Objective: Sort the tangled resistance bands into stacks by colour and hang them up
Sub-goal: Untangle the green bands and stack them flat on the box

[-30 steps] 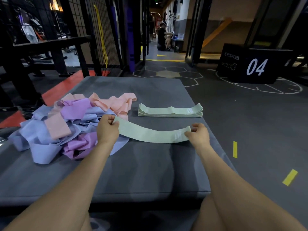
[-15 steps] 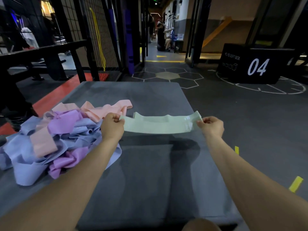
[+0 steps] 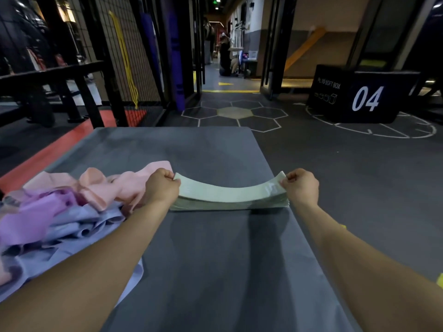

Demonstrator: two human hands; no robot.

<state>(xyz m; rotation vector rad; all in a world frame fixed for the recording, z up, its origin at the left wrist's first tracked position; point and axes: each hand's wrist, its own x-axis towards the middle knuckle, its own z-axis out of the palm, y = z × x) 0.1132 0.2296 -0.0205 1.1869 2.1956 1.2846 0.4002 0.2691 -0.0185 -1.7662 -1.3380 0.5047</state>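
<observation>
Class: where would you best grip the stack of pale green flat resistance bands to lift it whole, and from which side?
Probably the two short ends of the stack of pale green flat resistance bands, from left and right: it is long, floppy and layered.

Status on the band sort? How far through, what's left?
Early. Done: one green stack on the grey mat. In hand: the left hand and right hand pinch the ends of a green band, its middle sagging onto that stack. Left: the tangled pile of pink, purple and blue bands is unsorted, and no sorted band is hung yet.
</observation>
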